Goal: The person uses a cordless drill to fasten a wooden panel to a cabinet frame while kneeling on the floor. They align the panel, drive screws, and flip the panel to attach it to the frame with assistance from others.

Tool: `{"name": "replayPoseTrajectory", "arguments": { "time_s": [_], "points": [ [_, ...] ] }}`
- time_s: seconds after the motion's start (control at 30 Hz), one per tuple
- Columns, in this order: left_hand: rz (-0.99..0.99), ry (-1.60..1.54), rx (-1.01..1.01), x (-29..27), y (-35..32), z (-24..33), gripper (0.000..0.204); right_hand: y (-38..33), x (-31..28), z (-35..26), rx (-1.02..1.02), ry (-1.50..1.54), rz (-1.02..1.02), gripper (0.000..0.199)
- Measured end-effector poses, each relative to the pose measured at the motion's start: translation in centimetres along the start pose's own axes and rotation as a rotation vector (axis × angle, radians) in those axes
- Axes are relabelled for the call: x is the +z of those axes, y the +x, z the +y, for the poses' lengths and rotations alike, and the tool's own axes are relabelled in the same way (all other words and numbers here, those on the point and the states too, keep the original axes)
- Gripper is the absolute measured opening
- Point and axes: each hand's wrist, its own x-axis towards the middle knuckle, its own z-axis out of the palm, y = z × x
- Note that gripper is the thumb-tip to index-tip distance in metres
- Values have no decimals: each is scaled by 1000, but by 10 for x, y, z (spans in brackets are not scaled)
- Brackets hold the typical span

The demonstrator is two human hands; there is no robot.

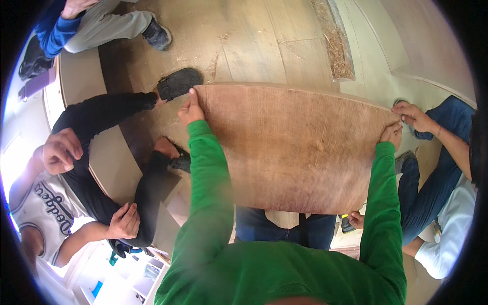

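the person in green sleeves holds a broad brown plywood board (295, 147) flat out in front, over their own knees, so the board is the thing everything else sits around. the near edge of the board hangs above blue jeans (264, 229), which suggests the board is carried in the air and does not rest on a desk.

the left hand (191, 110) grips the far left corner of the board, fingers closed around the edge with the thumb lying up along it; this hand is clamped on the board. the right hand (391, 135) holds the far right corner the same way, curled over the edge, though its fingers are mostly hidden behind the wood. taking both far corners spreads the arms wide, likely to keep such a large sheet level and steady.

just beside the right corner of the board, another person's hand (413, 114) touches or nearly touches the edge, perhaps helping to steady it; that person wears blue jeans and sits to the right of the board.

left of the board a seated person in black trousers (96, 117) stretches a leg toward the left corner, a dark shoe (178, 83) just beside it.

beyond the board lies a wooden floor (254, 46), with a strip of straw-like shavings (338, 48) well past the far edge.
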Motion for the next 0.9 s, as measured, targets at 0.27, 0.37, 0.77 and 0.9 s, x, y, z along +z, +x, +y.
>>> {"name": "replayPoseTrajectory", "arguments": {
  "time_s": [0.27,0.37,0.77,0.9],
  "points": [
    [3,340,-61,29,22,13,81,-10,-17,-17,-54,30,-68,66],
    [38,392,-43,37,29,5,78,-13,-20,-18,-63,88,-78,64],
    [-35,260,-56,39,37,-10,93,-6,-20,-13,-51,68,-96,58],
    [-24,176,-54,41,43,-19,95,-5,-18,-12,-74,53,-48,58]
  ]
}}
